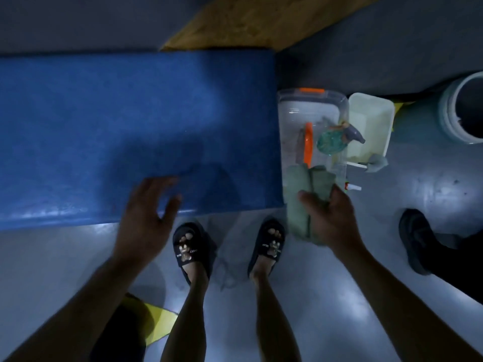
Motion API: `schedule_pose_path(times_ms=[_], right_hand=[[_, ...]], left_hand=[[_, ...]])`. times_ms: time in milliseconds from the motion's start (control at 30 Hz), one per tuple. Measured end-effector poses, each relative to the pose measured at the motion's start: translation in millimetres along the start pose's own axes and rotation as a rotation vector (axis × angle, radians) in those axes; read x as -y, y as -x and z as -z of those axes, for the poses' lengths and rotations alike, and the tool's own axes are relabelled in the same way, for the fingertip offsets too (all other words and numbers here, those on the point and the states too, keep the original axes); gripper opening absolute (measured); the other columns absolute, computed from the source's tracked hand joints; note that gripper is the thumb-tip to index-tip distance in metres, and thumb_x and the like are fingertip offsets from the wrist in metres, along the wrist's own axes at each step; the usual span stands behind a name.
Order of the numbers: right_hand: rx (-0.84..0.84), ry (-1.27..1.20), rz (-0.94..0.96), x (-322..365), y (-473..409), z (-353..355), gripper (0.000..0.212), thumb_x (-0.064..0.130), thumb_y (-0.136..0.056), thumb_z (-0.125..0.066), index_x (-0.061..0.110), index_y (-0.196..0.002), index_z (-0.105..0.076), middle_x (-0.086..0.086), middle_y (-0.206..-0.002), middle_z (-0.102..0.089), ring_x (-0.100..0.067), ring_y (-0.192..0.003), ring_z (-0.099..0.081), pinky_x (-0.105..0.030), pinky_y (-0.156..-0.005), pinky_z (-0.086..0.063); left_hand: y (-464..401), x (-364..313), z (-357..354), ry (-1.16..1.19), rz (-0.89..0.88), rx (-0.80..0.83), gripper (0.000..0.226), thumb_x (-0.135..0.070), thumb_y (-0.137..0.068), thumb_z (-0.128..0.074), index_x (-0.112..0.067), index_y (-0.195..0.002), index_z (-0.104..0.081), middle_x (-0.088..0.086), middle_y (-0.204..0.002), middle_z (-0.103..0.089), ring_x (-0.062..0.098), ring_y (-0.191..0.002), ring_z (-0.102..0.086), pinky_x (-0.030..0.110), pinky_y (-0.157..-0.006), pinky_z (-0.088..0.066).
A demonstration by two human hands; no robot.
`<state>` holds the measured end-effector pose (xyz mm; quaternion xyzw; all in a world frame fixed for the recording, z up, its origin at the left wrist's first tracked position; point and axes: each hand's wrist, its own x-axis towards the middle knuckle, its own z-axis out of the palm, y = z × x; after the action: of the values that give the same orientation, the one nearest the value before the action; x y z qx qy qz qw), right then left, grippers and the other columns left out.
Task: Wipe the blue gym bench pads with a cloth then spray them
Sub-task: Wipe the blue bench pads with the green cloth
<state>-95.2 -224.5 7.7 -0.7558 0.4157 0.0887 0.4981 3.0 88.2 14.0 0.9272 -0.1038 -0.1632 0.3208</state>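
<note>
Blue bench pad lay left; right hand grasped the green cloth beside its right end
Left hand, spread and empty, hovered at the pad's near edge; the loosely bunched cloth risked slipping, or snagging the spray bottle in the clear bin

A blue bench pad fills the left and centre of the frame; the left hand hovers open-fingered over its lower edge; at lower right the right hand grips a folded green cloth; above it a clear plastic box holds a spray bottle.
</note>
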Motion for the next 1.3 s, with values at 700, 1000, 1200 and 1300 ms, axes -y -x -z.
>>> schedule_pose_path(times_ms=[700,1000,1200,1300], right_hand=[[-0.295,0.221,0.499,-7.1,-18.8,-93.5,0.048,0.007,-0.091,-0.065,-0.005,-0.134,-0.049,-0.017,-0.151,-0.039,-0.028,-0.143,-0.039,-0.024,-0.117,-0.034],[-0.553,0.423,0.361,2.2,-6.6,-166.4,0.064,0.032,-0.105,-0.042,-0.006,-0.154,-0.028,-0.023,-0.164,-0.024,-0.035,-0.155,-0.020,-0.048,-0.127,-0.017],[-0.124,0.666,0.790,20.1,34.9,-213.1,0.062,0.020,-0.099,-0.054,0.003,-0.155,-0.035,-0.014,-0.165,-0.024,-0.029,-0.156,-0.018,-0.046,-0.127,-0.016],[-0.062,0.761,0.963,7.0,12.5,-174.1,0.063,0.005,-0.093,-0.059,0.005,-0.153,-0.039,-0.012,-0.163,-0.032,-0.026,-0.154,-0.023,-0.044,-0.126,-0.019]], left_hand=[[-39.9,133.7,21.7,-0.558,-0.086,-0.126,0.066,-0.051,-0.101,-0.029,-0.022,-0.160,-0.025,0.007,-0.167,-0.021,0.037,-0.151,-0.021,0.054,-0.118,-0.018],[-42.5,135.3,18.4,-0.560,-0.082,-0.127,0.067,-0.052,-0.098,-0.027,-0.024,-0.159,-0.024,0.009,-0.167,-0.019,0.037,-0.151,-0.018,0.054,-0.119,-0.013],[-43.0,131.4,19.4,-0.580,-0.072,-0.122,0.069,-0.054,-0.098,-0.023,-0.022,-0.159,-0.026,0.010,-0.167,-0.020,0.038,-0.151,-0.020,0.055,-0.119,-0.015],[-42.9,129.5,22.2,-0.555,-0.065,-0.094,0.070,-0.054,-0.097,-0.022,-0.022,-0.159,-0.025,0.010,-0.168,-0.018,0.039,-0.151,-0.018,0.058,-0.119,-0.016]])
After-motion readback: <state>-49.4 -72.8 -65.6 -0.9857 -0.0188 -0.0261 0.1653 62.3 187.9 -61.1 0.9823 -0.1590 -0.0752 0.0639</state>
